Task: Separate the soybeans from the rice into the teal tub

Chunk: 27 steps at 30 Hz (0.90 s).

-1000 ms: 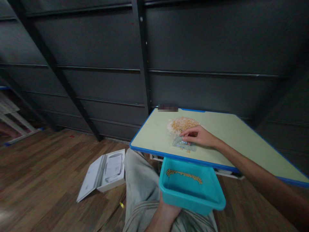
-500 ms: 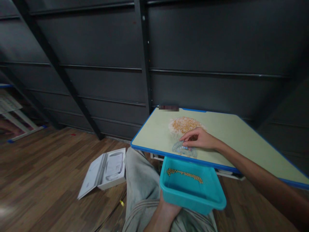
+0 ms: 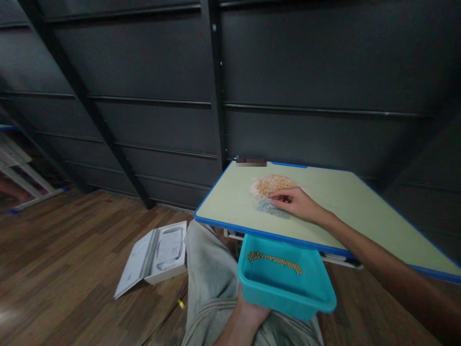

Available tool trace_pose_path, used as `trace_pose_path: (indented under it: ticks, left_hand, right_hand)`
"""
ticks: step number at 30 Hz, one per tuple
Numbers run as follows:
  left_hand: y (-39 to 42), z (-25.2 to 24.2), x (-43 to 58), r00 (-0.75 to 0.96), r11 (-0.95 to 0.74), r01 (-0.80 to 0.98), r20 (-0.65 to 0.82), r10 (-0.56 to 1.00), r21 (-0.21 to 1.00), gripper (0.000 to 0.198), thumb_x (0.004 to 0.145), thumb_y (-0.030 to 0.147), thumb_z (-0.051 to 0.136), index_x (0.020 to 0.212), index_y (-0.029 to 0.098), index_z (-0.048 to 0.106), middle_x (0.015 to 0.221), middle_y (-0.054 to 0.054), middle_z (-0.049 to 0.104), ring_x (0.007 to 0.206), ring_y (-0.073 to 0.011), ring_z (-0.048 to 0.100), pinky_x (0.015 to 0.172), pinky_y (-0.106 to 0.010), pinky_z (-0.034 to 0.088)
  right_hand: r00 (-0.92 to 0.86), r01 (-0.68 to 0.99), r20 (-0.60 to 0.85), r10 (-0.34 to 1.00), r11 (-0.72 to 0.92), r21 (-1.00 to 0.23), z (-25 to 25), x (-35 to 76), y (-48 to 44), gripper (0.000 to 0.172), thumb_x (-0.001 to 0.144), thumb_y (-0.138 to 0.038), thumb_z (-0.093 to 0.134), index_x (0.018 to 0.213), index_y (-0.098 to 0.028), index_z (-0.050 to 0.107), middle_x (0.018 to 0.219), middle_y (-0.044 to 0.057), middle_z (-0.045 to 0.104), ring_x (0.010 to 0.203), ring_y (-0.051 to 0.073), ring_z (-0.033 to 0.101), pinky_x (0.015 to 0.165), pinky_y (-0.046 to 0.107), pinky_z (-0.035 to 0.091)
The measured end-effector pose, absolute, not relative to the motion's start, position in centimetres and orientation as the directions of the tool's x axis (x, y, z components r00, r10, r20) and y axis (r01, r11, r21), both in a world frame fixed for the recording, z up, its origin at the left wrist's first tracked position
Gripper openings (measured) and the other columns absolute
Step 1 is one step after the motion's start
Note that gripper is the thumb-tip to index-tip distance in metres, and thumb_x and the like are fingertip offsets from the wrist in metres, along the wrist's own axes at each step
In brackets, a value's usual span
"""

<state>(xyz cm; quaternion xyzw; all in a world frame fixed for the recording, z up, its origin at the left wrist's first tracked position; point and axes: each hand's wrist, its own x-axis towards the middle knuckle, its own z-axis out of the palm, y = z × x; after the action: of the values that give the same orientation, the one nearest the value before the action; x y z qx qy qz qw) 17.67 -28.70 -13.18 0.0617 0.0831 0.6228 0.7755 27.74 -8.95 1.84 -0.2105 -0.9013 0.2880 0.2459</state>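
My right hand (image 3: 288,200) is over the table, fingers closed on a clear half-round plastic protractor (image 3: 271,209). The protractor lies low over the tabletop, at the near edge of a heap of round yellow beans mixed with whitish grains (image 3: 275,184). My left hand (image 3: 253,311) supports a teal plastic tub (image 3: 284,291) from below, its fingers hidden under it. The tub sits over my lap, against the table's front edge, with a line of yellow beans (image 3: 277,261) on its bottom.
The pale green table (image 3: 226,204) has a blue rim. A dark blurred-out item (image 3: 251,161) lies at its back left corner. On the wooden floor to the left is an open white box (image 3: 169,252) and a cable with a yellow tag (image 3: 180,303). A dark panelled wall stands behind.
My right hand and the protractor have moved away from the table's front edge, closer to the heap. My left hand and the tub have stayed almost in place.
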Motion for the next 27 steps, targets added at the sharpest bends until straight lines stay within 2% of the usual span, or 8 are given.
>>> trace_pose_path:
  ticks: [3,6,9,12,15,17,20,27]
  left_hand:
    - [-29.0,-12.5,17.7,0.193,0.216,-0.963,-0.145,0.970,0.163,0.065,0.092,0.067,0.040,0.128,0.020,0.069,0.125,-0.013,0.073,0.129,-0.0338,0.060,0.118,-0.058,0.032]
    - [-29.1,-12.7,17.8,0.152,0.190,-0.966,-0.207,0.966,0.176,0.065,0.096,0.064,0.030,0.110,0.022,0.078,0.113,-0.012,0.078,0.126,-0.0325,0.062,0.118,-0.058,0.033]
    - [-29.1,-13.2,17.7,0.153,0.192,-0.963,-0.201,0.968,0.189,0.062,0.096,0.062,0.030,0.108,0.025,0.079,0.108,-0.010,0.079,0.125,-0.0306,0.062,0.118,-0.057,0.032]
    - [-29.1,-13.6,17.4,0.193,0.223,-0.942,-0.137,0.972,0.250,0.049,0.086,0.064,0.052,0.109,0.029,0.078,0.106,-0.006,0.080,0.128,-0.0306,0.060,0.119,-0.055,0.032]
    - [-29.1,-13.8,17.2,0.218,0.228,-0.928,-0.065,0.974,0.296,0.035,0.078,0.056,0.064,0.098,0.031,0.080,0.098,-0.004,0.081,0.129,-0.0307,0.059,0.119,-0.054,0.032]
    - [-29.2,-13.8,17.4,0.181,0.200,-0.937,-0.092,0.979,0.288,0.027,0.083,0.044,0.059,0.087,0.030,0.081,0.087,-0.004,0.081,0.127,-0.0292,0.061,0.119,-0.053,0.033]
    - [-29.2,-13.7,17.7,0.126,0.167,-0.949,-0.166,0.978,0.267,0.033,0.087,0.031,0.049,0.077,0.028,0.080,0.073,-0.005,0.079,0.123,-0.0272,0.063,0.118,-0.053,0.035]
    - [-29.0,-14.0,17.7,0.145,0.177,-0.947,-0.136,0.980,0.267,0.026,0.083,0.030,0.056,0.090,0.028,0.080,0.080,-0.003,0.080,0.119,-0.0280,0.066,0.116,-0.053,0.036]
  right_hand:
    - [-0.737,0.276,0.434,0.518,0.817,-0.505,1.8,27.9,-8.1,0.025,0.096,-0.034,0.063,0.113,-0.023,0.078,0.108,0.006,0.079,0.090,0.021,0.071,0.083,0.036,0.055]
    - [-0.697,0.304,0.496,0.518,0.840,-0.449,1.7,28.1,-7.3,0.023,0.096,-0.032,0.063,0.112,-0.025,0.079,0.109,0.005,0.079,0.095,0.023,0.073,0.089,0.039,0.055]
    - [-0.676,0.285,0.509,0.533,0.826,-0.486,1.6,28.3,-6.5,0.023,0.096,-0.032,0.063,0.110,-0.026,0.079,0.110,0.005,0.079,0.098,0.024,0.073,0.092,0.040,0.056]
    - [-0.622,0.274,0.528,0.578,0.792,-0.545,1.7,28.6,-5.8,0.023,0.095,-0.033,0.063,0.106,-0.023,0.080,0.112,0.007,0.079,0.099,0.024,0.073,0.091,0.040,0.056]
    - [-0.575,0.286,0.528,0.625,0.758,-0.586,1.7,29.0,-5.2,0.022,0.094,-0.032,0.064,0.104,-0.022,0.080,0.111,0.009,0.079,0.099,0.025,0.073,0.090,0.040,0.057]
    - [-0.573,0.288,0.512,0.639,0.743,-0.604,1.7,29.1,-5.0,0.022,0.093,-0.032,0.064,0.105,-0.022,0.080,0.111,0.010,0.079,0.099,0.025,0.073,0.089,0.041,0.058]
    - [-0.569,0.303,0.512,0.644,0.742,-0.597,1.7,29.1,-4.9,0.023,0.093,-0.032,0.064,0.104,-0.021,0.081,0.111,0.010,0.079,0.099,0.027,0.073,0.090,0.043,0.057]
    - [-0.483,0.388,0.553,0.679,0.732,-0.560,1.9,29.2,-4.4,0.025,0.093,-0.026,0.061,0.106,-0.018,0.079,0.105,0.011,0.080,0.091,0.025,0.074,0.084,0.040,0.057]
